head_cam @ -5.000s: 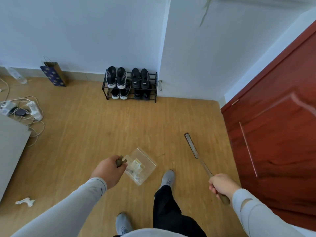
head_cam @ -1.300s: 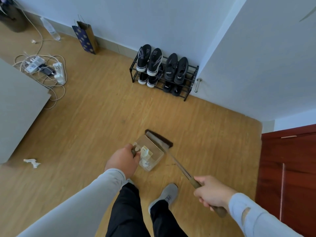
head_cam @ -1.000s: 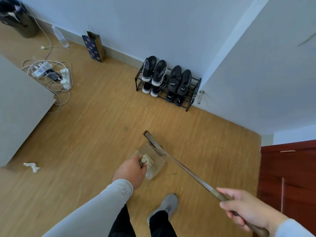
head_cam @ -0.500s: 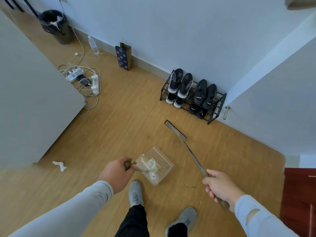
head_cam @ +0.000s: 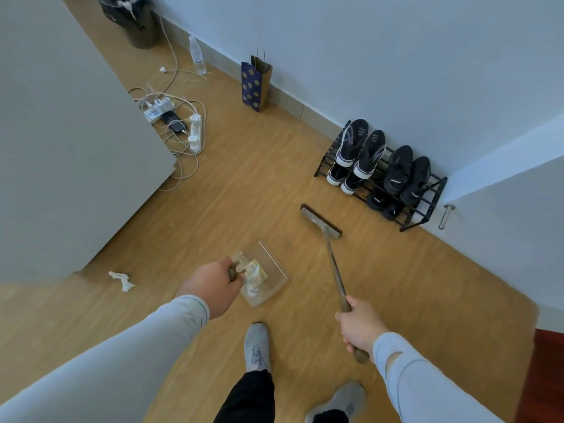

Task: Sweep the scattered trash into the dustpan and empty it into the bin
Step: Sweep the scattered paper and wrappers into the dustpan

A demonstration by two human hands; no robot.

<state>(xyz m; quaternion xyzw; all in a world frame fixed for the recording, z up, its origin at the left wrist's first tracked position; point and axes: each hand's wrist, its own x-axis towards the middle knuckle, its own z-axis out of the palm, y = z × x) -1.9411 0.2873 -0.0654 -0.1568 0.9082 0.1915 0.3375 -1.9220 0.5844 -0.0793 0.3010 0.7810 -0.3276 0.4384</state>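
Note:
My left hand (head_cam: 211, 286) grips the handle of a clear plastic dustpan (head_cam: 268, 271), held above the wooden floor with bits of paper trash inside it. My right hand (head_cam: 358, 328) holds the long handle of a broom (head_cam: 320, 221), whose brush head hangs to the right of the dustpan and beyond it. A crumpled white tissue (head_cam: 121, 279) lies on the floor to the left, beside the corner of a grey slab. A dark bin (head_cam: 134, 16) with a black liner stands at the far top left against the wall.
A large grey slab (head_cam: 61, 141) fills the left side. Power strips and tangled cables (head_cam: 180, 129) lie past its corner. A plastic bottle (head_cam: 197, 56), a blue dotted paper bag (head_cam: 254, 82) and a black shoe rack (head_cam: 381, 175) line the wall. A red door (head_cam: 546, 377) is at lower right.
The view has turned left and forward, bringing the bin into sight at the top. Both hands keep their grips; the broom head has swung out to the right of the dustpan.

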